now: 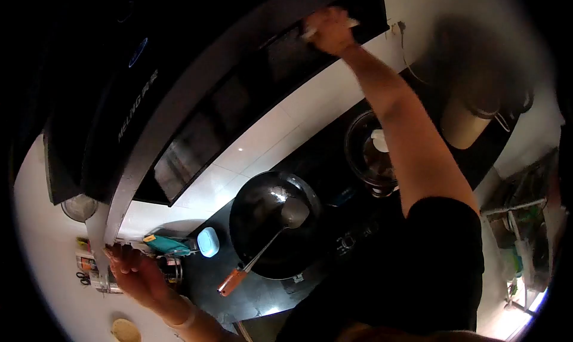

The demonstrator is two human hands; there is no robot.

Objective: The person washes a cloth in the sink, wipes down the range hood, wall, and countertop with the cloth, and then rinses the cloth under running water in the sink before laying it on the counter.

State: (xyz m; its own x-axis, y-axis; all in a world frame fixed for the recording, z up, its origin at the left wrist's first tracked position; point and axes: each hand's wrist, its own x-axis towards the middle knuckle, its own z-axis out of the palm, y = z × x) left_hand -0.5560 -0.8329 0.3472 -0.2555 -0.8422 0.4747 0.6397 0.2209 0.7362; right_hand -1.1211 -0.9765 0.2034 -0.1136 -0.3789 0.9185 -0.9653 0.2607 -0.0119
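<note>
We find the white cloth (pixel 353 23) at the far right, bunched under our right hand (pixel 330 31) against the glossy dark panel of the range hood (pixel 209 97), with only pale edges showing on either side. That hand is closed over the cloth, fingers bent and palm towards the panel. We judge the cloth light, soft and limp, best held as a folded wad beneath the flat of the fingers; whether it is damp we cannot tell. The hood looks stiff, heavy and fixed, its smooth face probably slippery if greasy, and its rim seems the firmer place to steady ourselves. Our left hand (pixel 140 276) is raised at the near left end of that rim with fingers partly bent; we cannot tell whether it grips the edge or only touches it. Below the hood, a black wok (pixel 253 213) sits mid-scene, a ladle (pixel 233 281) resting in it with its wooden handle over the near left rim. A light-blue container (pixel 208 242) stands just left of the wok on the dark counter (pixel 221 309). To the right are a dark round pot (pixel 357 154), partly behind our right forearm, and farther right a beige cylindrical canister (pixel 462 124).
</note>
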